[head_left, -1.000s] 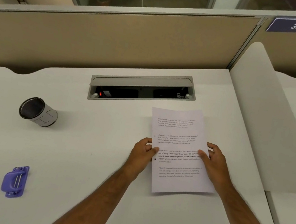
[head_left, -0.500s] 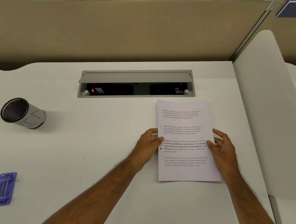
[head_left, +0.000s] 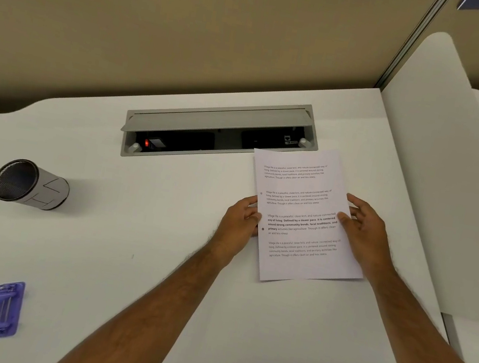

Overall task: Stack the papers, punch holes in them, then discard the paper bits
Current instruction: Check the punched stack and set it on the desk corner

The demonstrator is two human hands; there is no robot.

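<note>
White printed papers (head_left: 308, 192) lie on the white desk (head_left: 161, 231), right of centre, with two punched holes along their left edge. My left hand (head_left: 239, 223) grips the papers' left edge, thumb on top. My right hand (head_left: 364, 229) rests at their right edge, thumb on the sheet and fingers spread behind it. A purple hole punch (head_left: 0, 309) sits at the desk's near left, far from both hands. A grey mesh cup (head_left: 29, 184) stands at the left.
A grey cable box (head_left: 219, 121) with its lid raised is set into the desk just behind the papers. Beige partition walls close the back. A white divider panel (head_left: 439, 181) rises along the right edge.
My view has tilted and shifted a little; the papers stay in place. The right hand's fingers have loosened and spread at the right edge.
</note>
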